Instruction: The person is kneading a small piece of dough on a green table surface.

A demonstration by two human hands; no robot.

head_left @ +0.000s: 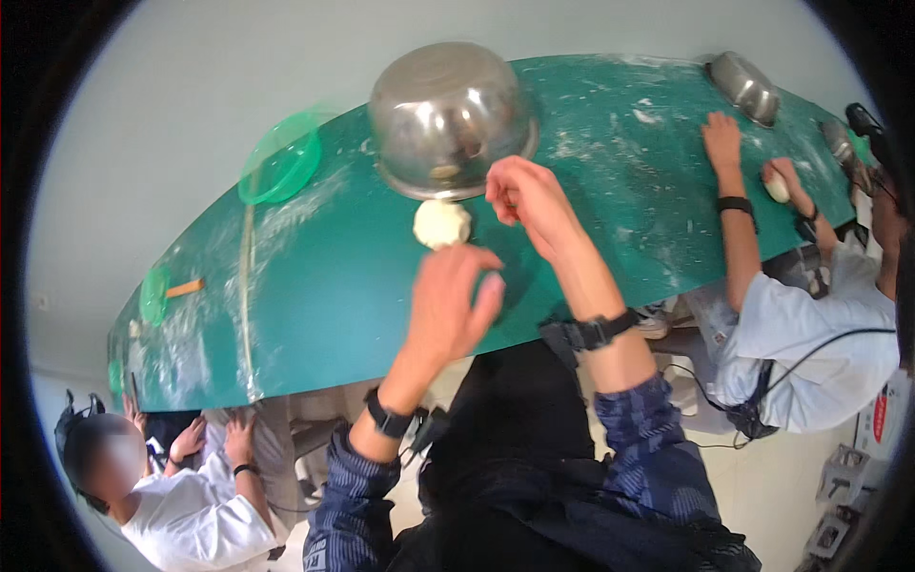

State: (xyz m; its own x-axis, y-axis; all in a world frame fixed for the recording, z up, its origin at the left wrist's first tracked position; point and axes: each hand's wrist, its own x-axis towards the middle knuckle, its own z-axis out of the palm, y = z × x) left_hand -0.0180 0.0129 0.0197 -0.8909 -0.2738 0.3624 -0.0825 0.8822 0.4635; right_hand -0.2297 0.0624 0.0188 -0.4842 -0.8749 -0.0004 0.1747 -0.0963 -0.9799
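A round, pale lump of dough (pixel 441 224) sits on the green table, right in front of a large upturned metal bowl (pixel 443 119). Just on the near side of the dough is my left hand (pixel 452 297), fingers reaching toward it and thumb held apart; the fingertips are somewhat blurred, and I cannot tell if they touch it. My right hand (pixel 534 205) hovers by the bowl's near right rim with its fingers curled in. Whatever may be inside those fingers is hidden.
Flour streaks the green table (pixel 334 296). A green strainer (pixel 282 160) stands back left, a green scraper-like tool with a wooden handle (pixel 186 287) further left. On the right, a co-worker's hand (pixel 777 179) holds dough near a metal bowl (pixel 745 88). Another person sits at left.
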